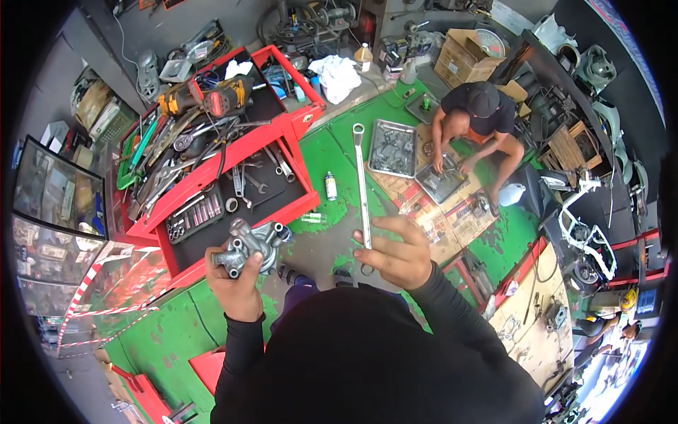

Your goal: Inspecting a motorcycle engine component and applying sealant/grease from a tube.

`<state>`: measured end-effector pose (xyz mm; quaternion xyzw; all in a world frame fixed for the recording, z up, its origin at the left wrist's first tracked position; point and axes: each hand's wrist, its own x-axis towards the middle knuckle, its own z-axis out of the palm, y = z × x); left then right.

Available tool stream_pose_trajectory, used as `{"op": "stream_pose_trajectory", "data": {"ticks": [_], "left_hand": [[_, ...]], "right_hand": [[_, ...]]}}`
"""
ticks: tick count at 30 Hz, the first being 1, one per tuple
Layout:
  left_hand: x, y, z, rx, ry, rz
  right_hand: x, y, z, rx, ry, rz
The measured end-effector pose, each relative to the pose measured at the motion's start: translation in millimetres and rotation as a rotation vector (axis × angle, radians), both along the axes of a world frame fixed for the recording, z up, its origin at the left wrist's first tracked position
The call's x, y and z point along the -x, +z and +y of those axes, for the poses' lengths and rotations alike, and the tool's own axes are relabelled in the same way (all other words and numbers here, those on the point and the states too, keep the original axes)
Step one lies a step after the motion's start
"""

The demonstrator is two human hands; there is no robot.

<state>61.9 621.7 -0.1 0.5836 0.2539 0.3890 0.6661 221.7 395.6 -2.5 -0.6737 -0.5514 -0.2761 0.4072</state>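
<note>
My left hand (241,290) is closed around a grey cast-metal engine part (248,247) with several round ports and bolt holes. It is held up in front of the open drawer of the red tool chest. In my right hand (402,253) is a long double-ended ring spanner (361,191), upright, its upper ring pointing away from me. Thumb and fingers grip its lower end. The spanner and the metal part are apart from each other.
The red tool chest (212,185) stands at left, heaped with tools; its drawer holds spanners and a socket set (196,213). A spray can (330,186) stands on the green floor. Ahead right, a co-worker (480,116) crouches over metal trays (393,148). A wooden bench (540,297) is at right.
</note>
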Motion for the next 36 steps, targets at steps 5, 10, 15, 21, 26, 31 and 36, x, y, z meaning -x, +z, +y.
{"op": "stream_pose_trajectory", "data": {"ticks": [5,10,15,21,26,31,36], "left_hand": [[-4,2,-6,-0.019,-0.029,-0.001],[-14,8,-9,-0.027,-0.086,-0.023],[-28,14,-6,-0.01,-0.14,-0.053],[-40,5,14,-0.045,-0.205,-0.014],[-60,17,22,0.001,-0.141,-0.008],[-72,13,49,0.211,-0.321,-0.108],[-79,23,60,0.212,-0.405,-0.122]], "right_hand": [[5,-3,-10,0.007,-0.012,0.005],[7,-5,-18,0.0,-0.021,-0.017],[14,0,-22,-0.036,-0.023,0.08],[36,8,-13,-0.125,-0.187,0.791],[33,-17,4,-0.695,-0.21,1.335],[34,22,6,-0.747,0.111,1.336],[35,33,1,-0.56,0.243,1.39]]}}
